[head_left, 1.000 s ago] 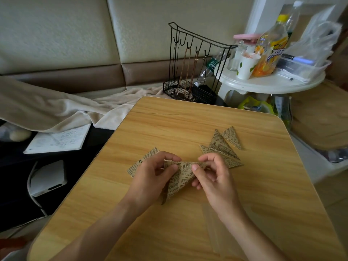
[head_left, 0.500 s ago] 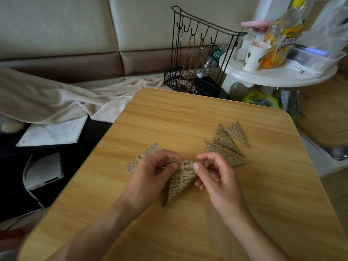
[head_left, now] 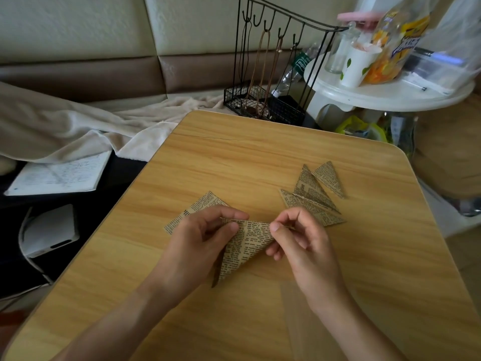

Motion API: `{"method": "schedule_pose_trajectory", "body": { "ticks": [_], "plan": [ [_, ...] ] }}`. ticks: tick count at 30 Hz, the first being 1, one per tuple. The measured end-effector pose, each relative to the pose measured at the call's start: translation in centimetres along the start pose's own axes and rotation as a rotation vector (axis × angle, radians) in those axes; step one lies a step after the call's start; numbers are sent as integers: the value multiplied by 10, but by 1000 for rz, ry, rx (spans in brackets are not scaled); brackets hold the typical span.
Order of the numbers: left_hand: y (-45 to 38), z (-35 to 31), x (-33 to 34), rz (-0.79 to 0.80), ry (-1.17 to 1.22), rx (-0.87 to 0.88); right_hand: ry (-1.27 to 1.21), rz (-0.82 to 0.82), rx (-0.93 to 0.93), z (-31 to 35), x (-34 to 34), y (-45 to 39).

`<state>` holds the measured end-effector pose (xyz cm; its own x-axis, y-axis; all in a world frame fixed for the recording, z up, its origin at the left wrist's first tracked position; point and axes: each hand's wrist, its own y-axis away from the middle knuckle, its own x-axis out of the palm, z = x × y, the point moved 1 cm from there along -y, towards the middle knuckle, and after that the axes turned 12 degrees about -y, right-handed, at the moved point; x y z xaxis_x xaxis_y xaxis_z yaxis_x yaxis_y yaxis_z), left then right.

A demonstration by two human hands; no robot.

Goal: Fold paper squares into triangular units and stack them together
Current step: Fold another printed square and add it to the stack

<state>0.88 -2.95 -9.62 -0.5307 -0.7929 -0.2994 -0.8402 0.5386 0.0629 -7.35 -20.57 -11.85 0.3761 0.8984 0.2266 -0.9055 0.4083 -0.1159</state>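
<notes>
Newsprint-patterned paper triangle (head_left: 244, 246) is pinched at its top corners by left hand (head_left: 197, 238) and right hand (head_left: 299, 238). Folded units (head_left: 312, 196) lie near on the tabletop (head_left: 234, 157).

Folded triangles (head_left: 313, 195) on table (head_left: 260, 152), rack (head_left: 270, 74) behind, perhaps a notebook (head_left: 59, 173) left.

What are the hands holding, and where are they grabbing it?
Both hold one folded newsprint triangle: the left hand pinches its top left corner, and the right hand pinches its top right corner.
</notes>
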Motion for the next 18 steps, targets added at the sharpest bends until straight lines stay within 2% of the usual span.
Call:
{"method": "schedule_pose_trajectory", "body": {
  "ticks": [18],
  "plan": [
    [-1,6,-3,25,-74,2,25,-19,37,-1,-1,-1]
  ]
}}
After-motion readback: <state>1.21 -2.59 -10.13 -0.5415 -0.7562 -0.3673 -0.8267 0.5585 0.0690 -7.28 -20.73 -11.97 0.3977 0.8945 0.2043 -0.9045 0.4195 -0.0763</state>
